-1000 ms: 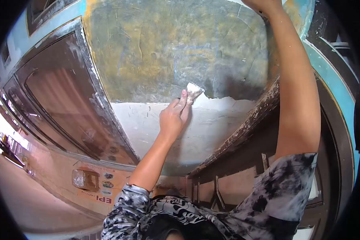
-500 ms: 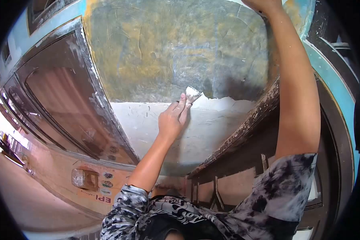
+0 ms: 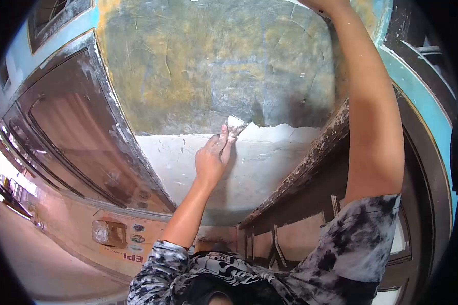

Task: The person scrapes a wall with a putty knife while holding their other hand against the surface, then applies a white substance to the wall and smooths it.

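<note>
My left hand point(image 3: 212, 155) grips a small putty knife point(image 3: 235, 125), its whitish blade lying against the wall where white filler meets the older surface. The white filler layer point(image 3: 269, 147) covers the lower wall, with a ragged upper edge right of the blade. Above it the wall point(image 3: 198, 66) is mottled green, grey and yellow, with faint blue lines. My right hand point(image 3: 326, 5) is raised to the top edge of the view, its fingers cut off, so what it holds cannot be made out.
Dark wooden shutters or doors with worn frames point(image 3: 76, 122) stand at the left. A dark panelled door point(image 3: 417, 168) is at the right. Below left, a cardboard sheet point(image 3: 130, 254) with printing lies on the floor, a clear container point(image 3: 108, 232) on it.
The whole view has shifted a little, the wall now appearing further left. My left hand and the putty knife appear slightly lower and further left; my right arm stays raised.
</note>
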{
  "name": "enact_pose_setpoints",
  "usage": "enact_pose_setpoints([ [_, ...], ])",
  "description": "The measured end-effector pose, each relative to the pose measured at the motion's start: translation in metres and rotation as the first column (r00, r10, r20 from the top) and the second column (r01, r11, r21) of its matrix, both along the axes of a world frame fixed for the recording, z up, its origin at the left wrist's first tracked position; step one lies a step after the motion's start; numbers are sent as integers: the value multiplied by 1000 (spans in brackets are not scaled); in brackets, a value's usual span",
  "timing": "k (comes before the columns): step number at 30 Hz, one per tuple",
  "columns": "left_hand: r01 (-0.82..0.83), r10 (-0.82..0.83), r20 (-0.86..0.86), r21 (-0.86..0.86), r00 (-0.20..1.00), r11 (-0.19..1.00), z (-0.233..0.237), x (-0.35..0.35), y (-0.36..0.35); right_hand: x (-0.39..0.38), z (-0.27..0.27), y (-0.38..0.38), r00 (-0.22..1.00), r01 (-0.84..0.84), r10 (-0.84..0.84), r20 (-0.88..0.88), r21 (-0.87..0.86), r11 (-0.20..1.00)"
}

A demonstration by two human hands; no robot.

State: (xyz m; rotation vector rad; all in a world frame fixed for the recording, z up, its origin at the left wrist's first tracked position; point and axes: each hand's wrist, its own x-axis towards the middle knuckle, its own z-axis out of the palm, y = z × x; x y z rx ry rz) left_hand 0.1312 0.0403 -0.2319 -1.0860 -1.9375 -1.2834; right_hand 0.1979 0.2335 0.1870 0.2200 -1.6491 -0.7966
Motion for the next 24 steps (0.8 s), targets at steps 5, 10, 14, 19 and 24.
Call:
enact_pose_setpoints([
  [5, 4, -1, -83, 39, 997, 999, 6, 0, 6, -1, 0, -1, 1000, -3, 3, -3, -11, 1000],
  [10, -31, 29, -90, -21, 995, 999, 2, -4, 4, -1, 1, -1, 1000, 0, 0, -13, 3, 1000],
  [14, -25, 21, -166, -23, 986, 999, 11, 0, 6, -1, -1, -3, 1000, 4, -4, -5, -15, 1000],
  [19, -65, 48, -181, -91, 982, 994, 12, -7, -2, -1, 0, -1, 1000, 7, -7, -7, -11, 1000],
  [24, -98, 68, -211, -134, 975, 986, 21, -3, -2, -1, 0, -3, 1000, -15, 15, -6, -18, 1000],
])
